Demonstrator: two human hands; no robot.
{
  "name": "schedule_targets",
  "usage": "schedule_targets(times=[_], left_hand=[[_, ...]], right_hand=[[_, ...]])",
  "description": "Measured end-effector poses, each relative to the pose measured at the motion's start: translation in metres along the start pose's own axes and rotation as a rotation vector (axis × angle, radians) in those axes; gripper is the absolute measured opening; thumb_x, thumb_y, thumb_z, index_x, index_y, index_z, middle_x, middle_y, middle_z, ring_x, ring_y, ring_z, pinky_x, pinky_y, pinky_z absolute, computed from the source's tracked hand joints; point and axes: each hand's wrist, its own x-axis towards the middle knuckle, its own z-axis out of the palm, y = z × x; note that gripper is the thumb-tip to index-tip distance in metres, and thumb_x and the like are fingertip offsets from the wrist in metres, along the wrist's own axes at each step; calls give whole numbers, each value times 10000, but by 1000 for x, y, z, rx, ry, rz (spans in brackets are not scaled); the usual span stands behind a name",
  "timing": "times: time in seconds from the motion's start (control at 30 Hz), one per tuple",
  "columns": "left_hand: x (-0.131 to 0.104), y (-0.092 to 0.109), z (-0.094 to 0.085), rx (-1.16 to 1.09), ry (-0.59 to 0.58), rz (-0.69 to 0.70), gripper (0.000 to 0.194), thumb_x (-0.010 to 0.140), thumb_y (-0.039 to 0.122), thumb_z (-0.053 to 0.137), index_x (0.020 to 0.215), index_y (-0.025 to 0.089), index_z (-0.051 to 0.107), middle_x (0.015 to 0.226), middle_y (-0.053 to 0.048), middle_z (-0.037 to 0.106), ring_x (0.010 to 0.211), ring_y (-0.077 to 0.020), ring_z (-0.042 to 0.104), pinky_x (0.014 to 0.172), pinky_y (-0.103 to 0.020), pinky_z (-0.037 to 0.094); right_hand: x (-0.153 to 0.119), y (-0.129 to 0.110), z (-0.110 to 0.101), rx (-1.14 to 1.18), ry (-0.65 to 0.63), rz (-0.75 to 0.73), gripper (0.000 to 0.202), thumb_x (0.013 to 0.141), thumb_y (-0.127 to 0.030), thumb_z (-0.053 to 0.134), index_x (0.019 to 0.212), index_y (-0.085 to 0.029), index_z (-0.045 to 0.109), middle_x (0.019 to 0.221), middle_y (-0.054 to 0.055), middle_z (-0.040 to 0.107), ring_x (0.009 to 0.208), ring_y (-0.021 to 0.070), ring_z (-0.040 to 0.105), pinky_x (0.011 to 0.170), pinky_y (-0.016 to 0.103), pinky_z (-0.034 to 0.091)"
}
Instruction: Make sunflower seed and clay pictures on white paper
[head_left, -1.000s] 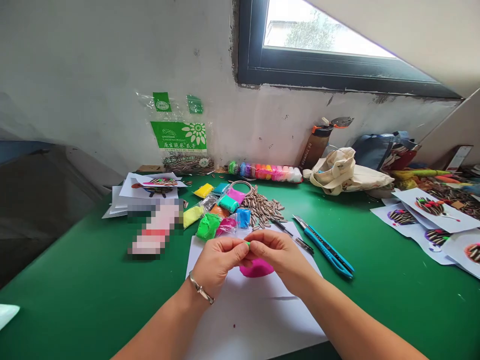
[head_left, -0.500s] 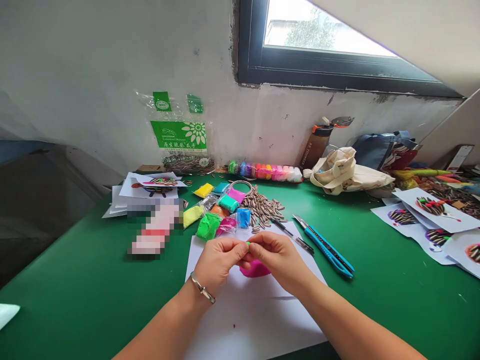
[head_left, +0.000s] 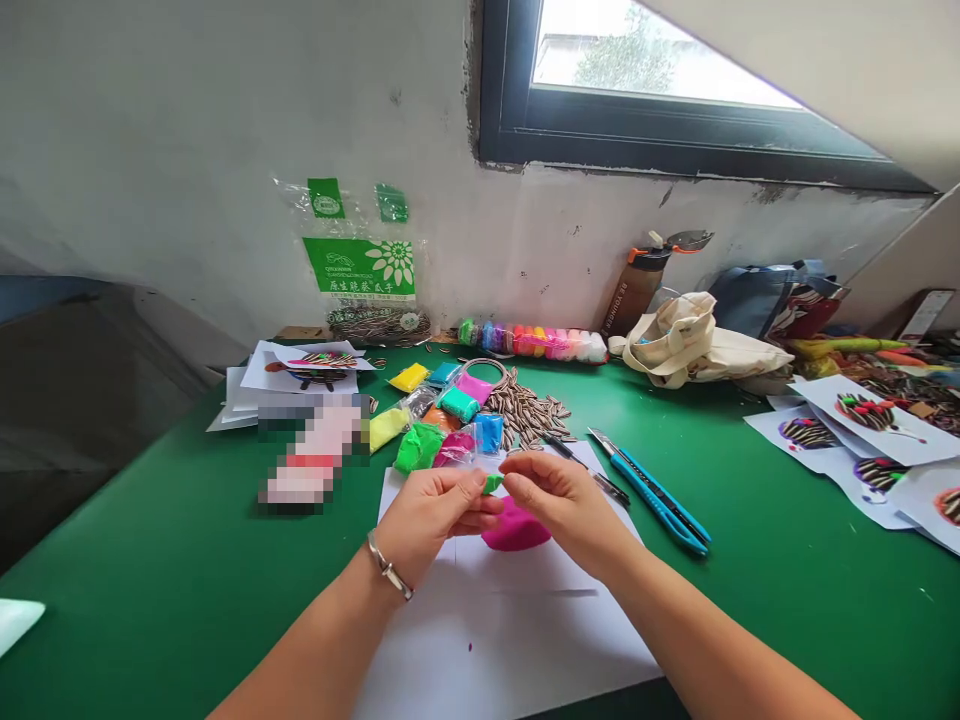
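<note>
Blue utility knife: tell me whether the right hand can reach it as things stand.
Probably yes: the blue utility knife lies just beyond the right hand, nothing seen covering it, though that hand is busy at the green clay.

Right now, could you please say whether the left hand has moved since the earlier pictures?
Yes, the left hand has shifted slightly left, judged against the pink patch on the white paper.

And there it is on the left wrist (head_left: 405, 552): a shiny silver bracelet (head_left: 389, 566), slim, rigid, with a raised, knot-like detail midway! Bare forearms (head_left: 322, 630) either side, bare hands (head_left: 431, 508) too, right wrist (head_left: 613, 548) unadorned.
</note>
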Motion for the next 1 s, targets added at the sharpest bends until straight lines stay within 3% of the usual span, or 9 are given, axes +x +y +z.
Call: schedule_targets(times=[0.07,0.17,0.27,0.43,0.53,0.7,0.9,1.0], left_hand=[[-1,-1,2,18,-13,-18,474,566,556,791,723,121,683,694,-84,724,641,-186,679,667,-300,530],[-2,-2,6,54,-19,-46,452,635,563,744,701,122,677,713,-84,723,660,-188,687,683,-296,522],[-2,0,3,114,-1,-51,473,660,585,710,786,130,689,762,-93,724,702,-211,693,690,-319,521],[2,9,-14,418,198,246,456,706,548,668,924,151,710,902,-87,723,763,-229,685,721,-326,512],[2,12,-22,657,267,304,395,764,480,617,996,175,710,899,-62,734,780,-233,683,730,-314,493],[5,5,-25,939,170,316,307,779,416,580,964,226,736,933,-28,742,854,-239,662,741,-284,464],[13,-6,-29,1089,38,307,285,770,281,526,967,235,726,930,-22,736,823,-214,647,700,-263,448],[14,-7,-29,1128,-7,319,285,760,238,526,972,233,716,936,-27,722,851,-211,633,719,-260,441]], right_hand=[[-1,3,3,-60,14,-43,167,804,-301,606,910,-189,669,827,29,646,718,154,573,636,273,454],[-2,5,5,-259,68,-218,108,816,-213,573,842,-204,677,785,28,633,710,154,568,642,280,445],[-3,5,3,-388,87,-334,169,836,-149,523,828,-216,678,779,28,630,703,146,557,633,273,430],[-3,4,2,-457,-65,-248,196,839,-114,513,784,-215,671,722,4,623,693,139,540,608,253,402],[-4,6,9,-593,-164,-252,232,826,-76,527,703,-211,669,672,-1,618,715,148,525,641,267,374],[-4,14,21,-771,-154,-333,229,771,-51,593,641,-222,673,698,1,623,705,144,477,673,290,317],[-3,28,31,-879,-124,-347,219,745,-63,627,596,-223,644,656,-6,594,653,132,425,638,290,264],[-4,31,35,-929,-97,-351,180,798,-128,610,654,-226,654,681,11,604,686,150,442,638,297,259]])
